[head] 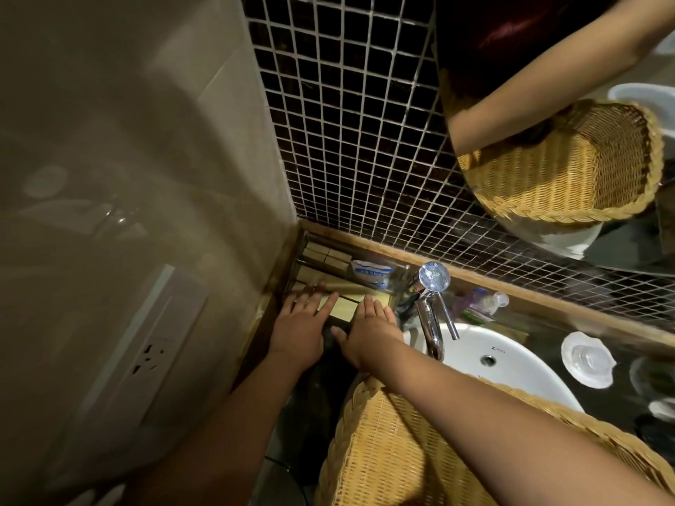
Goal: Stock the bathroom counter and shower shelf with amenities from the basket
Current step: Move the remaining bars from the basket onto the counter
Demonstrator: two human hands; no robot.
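A wooden amenity tray (292, 264) sits in the counter's back left corner, filled with several small tan boxes (325, 259) and a clear packet with blue print (370, 273). My left hand (301, 325) lies flat with straight fingers on the boxes at the tray's front. Beside it, my right hand (367, 332) also rests flat on a yellowish box (343, 308). The woven wicker basket (383, 443) hangs on my right forearm, low in front of the sink; its inside is hidden.
A chrome faucet (431, 297) stands right of the tray over a white basin (504, 359). Small bottles (485, 301) lie behind the faucet. A white dish (588, 359) sits at the right. The mirror (548, 104) reflects the basket. A wall socket (148, 356) is at the left.
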